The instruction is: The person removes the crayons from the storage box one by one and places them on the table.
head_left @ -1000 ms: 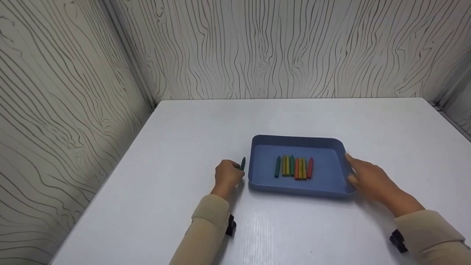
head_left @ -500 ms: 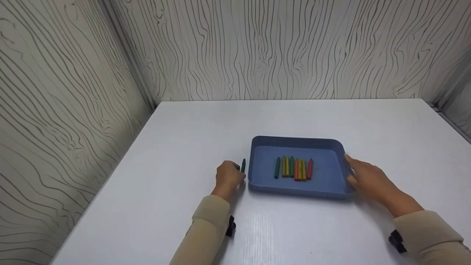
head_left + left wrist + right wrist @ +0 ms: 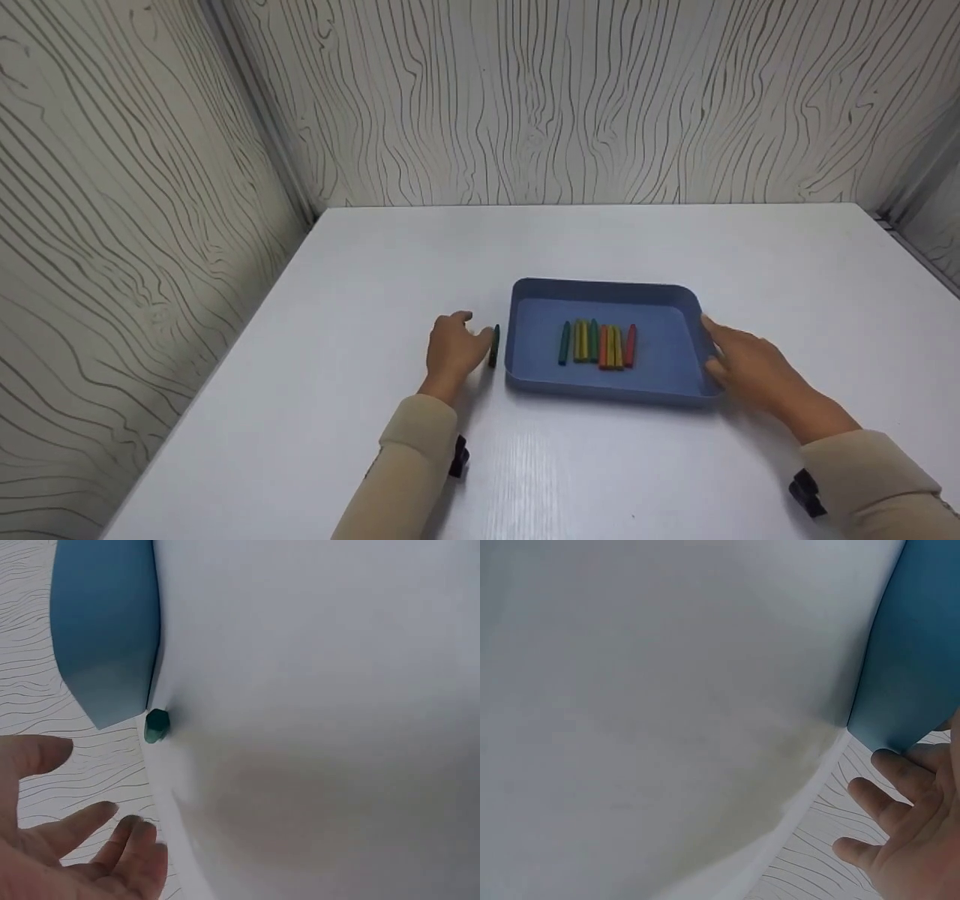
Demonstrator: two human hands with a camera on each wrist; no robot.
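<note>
A dark green crayon (image 3: 494, 346) lies on the table just left of a shallow blue tray (image 3: 600, 388). Beside it is my left hand (image 3: 455, 346), fingers spread and holding nothing, thumb close to the crayon. The left wrist view shows the crayon's end (image 3: 157, 725) near the tray's wall, apart from the fingers. My right hand (image 3: 757, 371) holds the tray's right wall, thumb over the rim and index finger along it; other fingers extend outside in the right wrist view. Several green, yellow and red crayons (image 3: 603, 346) lie side by side inside the tray.
The white table (image 3: 405, 255) ends at a patterned back wall (image 3: 525, 97). Another patterned wall (image 3: 135, 262) stands along the left side. Both forearms reach in from the front edge.
My left hand has let go of the dark green crayon, opened its fingers and drawn slightly left. The crayon stays beside the tray. My right hand keeps its place on the tray.
</note>
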